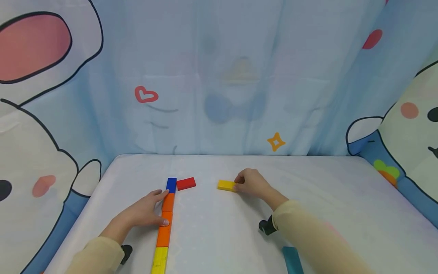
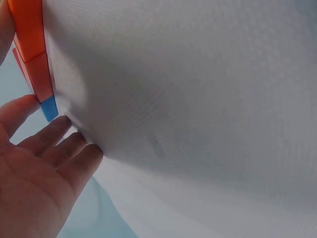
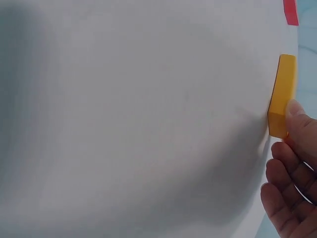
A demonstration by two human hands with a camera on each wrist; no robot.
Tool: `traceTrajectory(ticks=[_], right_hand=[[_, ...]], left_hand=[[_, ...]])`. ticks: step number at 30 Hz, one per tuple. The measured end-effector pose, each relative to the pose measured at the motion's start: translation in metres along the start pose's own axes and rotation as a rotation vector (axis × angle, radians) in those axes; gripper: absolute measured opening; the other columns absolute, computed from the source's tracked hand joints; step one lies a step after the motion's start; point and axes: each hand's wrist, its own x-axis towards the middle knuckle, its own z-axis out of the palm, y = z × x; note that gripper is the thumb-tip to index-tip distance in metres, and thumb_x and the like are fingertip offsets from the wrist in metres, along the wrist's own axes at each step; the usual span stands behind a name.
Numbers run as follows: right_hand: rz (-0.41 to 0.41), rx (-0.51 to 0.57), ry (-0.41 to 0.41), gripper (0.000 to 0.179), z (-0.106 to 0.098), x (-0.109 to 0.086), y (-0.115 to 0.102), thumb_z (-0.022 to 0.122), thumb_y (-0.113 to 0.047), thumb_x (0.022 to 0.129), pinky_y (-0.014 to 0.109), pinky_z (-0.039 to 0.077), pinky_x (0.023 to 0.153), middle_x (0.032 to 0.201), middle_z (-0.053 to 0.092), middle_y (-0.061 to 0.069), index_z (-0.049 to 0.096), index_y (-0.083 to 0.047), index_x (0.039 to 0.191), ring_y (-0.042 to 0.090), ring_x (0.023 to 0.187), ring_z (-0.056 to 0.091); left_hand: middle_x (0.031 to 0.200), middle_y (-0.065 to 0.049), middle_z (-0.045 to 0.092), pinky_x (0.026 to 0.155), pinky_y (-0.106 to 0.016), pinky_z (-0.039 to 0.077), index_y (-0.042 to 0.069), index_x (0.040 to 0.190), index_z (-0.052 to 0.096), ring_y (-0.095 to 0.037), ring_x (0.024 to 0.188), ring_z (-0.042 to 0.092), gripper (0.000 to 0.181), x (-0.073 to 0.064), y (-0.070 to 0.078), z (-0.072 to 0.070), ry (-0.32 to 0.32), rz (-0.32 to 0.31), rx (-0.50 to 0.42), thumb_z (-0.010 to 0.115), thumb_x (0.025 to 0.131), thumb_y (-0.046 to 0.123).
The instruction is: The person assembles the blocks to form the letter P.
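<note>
A straight row of blocks runs away from the person: a yellow block nearest, then orange blocks and a blue block at the far end. My left hand rests against the row, its spread thumb on an orange block and its index fingertip at the blue one. In the left wrist view its other fingers stretch out loosely. A red block lies aslant, its left end at the blue block. Further right, my right hand pinches the right end of a yellow block at the tabletop.
A teal block lies near the front, beside the right forearm. Everything stands on a white-covered table. Behind it hangs a light blue printed curtain. Dark wrist cameras sit under both sleeves.
</note>
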Motion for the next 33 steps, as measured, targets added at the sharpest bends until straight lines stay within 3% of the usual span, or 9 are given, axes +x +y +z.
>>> traceTrajectory(ticks=[14, 33], right_hand=[[-0.064, 0.063, 0.043, 0.021, 0.023, 0.012, -0.03, 0.079, -0.018, 0.09, 0.032, 0.058, 0.084, 0.095, 0.073, 0.004, 0.077, -0.004, 0.106, 0.016, 0.083, 0.061], [-0.048, 0.087, 0.041, 0.028, 0.037, 0.025, -0.047, 0.079, -0.02, 0.091, 0.033, 0.06, 0.091, 0.103, 0.074, 0.005, 0.076, -0.007, 0.115, 0.018, 0.09, 0.061]], left_hand=[[0.163, -0.023, 0.033, 0.111, -0.065, 0.044, 0.014, 0.159, 0.038, -0.047, 0.146, 0.037, 0.094, 0.0, -0.002, -0.001, 0.004, 0.0, 0.002, 0.087, 0.081, 0.03], [0.163, -0.021, 0.033, 0.11, -0.065, 0.045, 0.016, 0.159, 0.038, -0.046, 0.147, 0.037, 0.095, 0.001, -0.001, 0.0, 0.009, -0.005, 0.004, 0.088, 0.08, 0.031]])
